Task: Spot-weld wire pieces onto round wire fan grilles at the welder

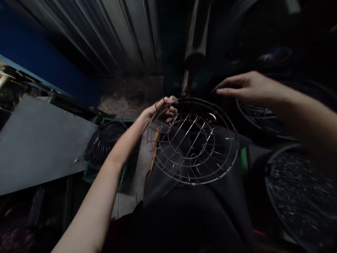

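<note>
A round wire frame (193, 183) of concentric rings, short radial wires and several straight parallel wires hangs tilted above the dark-clothed lap. My left hand (167, 109) grips its far left rim, with the fingers curled round the wires. The far edge of the frame lies by the lower tip of an upright metal rod (186, 80) on a machine; whether they touch I cannot tell. Off to the right, my right hand (242, 84) is raised apart from the frame, thumb and fingers drawn together in a pinch. Something dark and pointed shows at its fingertips, too dim to name.
A basin (268, 189) of small shiny metal pieces stands at the lower right. Behind it, more round wire pieces (263, 116) lie in shadow. On the left are a green crate (91, 175) with black coiled wire (105, 140) and a grey panel (44, 144).
</note>
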The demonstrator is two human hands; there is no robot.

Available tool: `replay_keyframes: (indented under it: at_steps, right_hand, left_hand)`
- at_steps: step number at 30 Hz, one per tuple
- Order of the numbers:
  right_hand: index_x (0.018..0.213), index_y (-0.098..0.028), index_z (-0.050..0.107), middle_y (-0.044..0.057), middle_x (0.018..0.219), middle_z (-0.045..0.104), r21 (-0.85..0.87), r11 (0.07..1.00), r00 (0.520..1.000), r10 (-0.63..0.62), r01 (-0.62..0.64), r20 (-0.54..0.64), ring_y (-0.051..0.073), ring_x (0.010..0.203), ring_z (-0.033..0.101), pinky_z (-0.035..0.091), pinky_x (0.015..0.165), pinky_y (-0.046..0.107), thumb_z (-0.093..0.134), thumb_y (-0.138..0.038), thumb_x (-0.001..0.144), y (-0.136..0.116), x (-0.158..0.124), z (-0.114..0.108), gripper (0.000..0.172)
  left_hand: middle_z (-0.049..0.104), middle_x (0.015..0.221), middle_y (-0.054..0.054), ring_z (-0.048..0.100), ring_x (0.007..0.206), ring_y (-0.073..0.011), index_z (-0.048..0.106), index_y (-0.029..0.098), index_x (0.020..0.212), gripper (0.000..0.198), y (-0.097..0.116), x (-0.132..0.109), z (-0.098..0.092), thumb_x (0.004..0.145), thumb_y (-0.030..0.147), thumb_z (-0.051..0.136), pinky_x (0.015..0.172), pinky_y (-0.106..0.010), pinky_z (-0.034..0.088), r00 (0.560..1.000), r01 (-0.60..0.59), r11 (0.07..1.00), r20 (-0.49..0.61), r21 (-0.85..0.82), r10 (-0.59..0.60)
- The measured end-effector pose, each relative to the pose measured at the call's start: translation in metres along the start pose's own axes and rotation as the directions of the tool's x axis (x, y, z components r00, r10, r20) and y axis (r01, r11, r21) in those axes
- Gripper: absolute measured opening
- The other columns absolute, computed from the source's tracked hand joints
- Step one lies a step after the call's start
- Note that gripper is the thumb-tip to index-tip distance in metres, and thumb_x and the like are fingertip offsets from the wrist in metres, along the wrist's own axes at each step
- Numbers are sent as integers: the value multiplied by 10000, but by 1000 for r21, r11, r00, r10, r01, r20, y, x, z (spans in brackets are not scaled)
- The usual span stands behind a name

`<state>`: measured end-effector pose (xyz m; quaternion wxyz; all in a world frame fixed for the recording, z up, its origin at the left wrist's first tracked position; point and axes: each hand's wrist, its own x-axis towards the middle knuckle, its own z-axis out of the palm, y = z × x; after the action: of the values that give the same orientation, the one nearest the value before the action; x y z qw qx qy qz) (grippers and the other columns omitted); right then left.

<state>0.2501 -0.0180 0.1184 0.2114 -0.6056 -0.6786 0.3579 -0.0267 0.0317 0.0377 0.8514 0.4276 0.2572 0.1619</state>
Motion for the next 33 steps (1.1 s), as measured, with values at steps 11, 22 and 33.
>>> replay_keyframes:
  at_steps: [11,22,33]
  right_hand:
    - [1037,-135,685,-22,840,693,-62,996,996,56,-59,-63,171,906,627,440,839,373,596,-364,792,-13,-11,2,347]
    - [990,-172,696,30,869,684,25,997,997,73,-73,5,168,819,613,459,921,445,627,-349,824,-5,-4,8,253]
    - [981,-159,687,48,911,685,77,997,993,-17,8,119,198,857,616,481,850,376,623,-442,788,-1,4,14,349]
  left_hand:
    - [548,781,15,559,506,-72,387,179,963,162,7,-10,15,876,315,364,548,-221,463,979,32,998,-198,-56,-43]
    - [583,638,4,526,440,-154,296,229,844,129,-1,-5,10,787,294,391,461,-272,441,997,-40,994,71,102,33]
    - [538,632,39,528,476,-122,360,223,870,219,-7,0,10,740,322,505,460,-229,426,1000,6,999,24,44,-8]
